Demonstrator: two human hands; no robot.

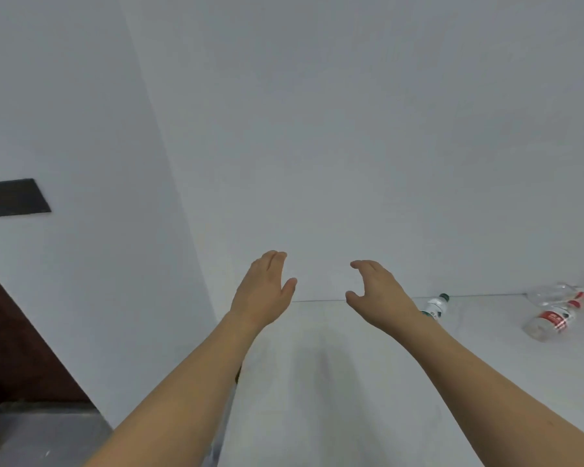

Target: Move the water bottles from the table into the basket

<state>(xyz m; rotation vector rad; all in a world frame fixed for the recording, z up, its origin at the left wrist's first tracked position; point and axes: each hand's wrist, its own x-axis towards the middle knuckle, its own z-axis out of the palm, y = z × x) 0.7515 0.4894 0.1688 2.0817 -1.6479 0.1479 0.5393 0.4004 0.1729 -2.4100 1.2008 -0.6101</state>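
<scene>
Reaching forward over the white table [317, 382], both hands are holding nothing. The left hand [265, 291] is showing straight fingers held together; the right hand [378, 291] is loosely curved, thumb and fingers apart. A green-capped bottle [436, 306] is standing just beyond the right wrist. Further right of that hand, red-labelled bottles [550, 320] are lying on their sides in a cluster. No basket is showing, so the task is judged barely begun: every visible bottle is waiting on the table. Label writing is too blurred to read.
</scene>
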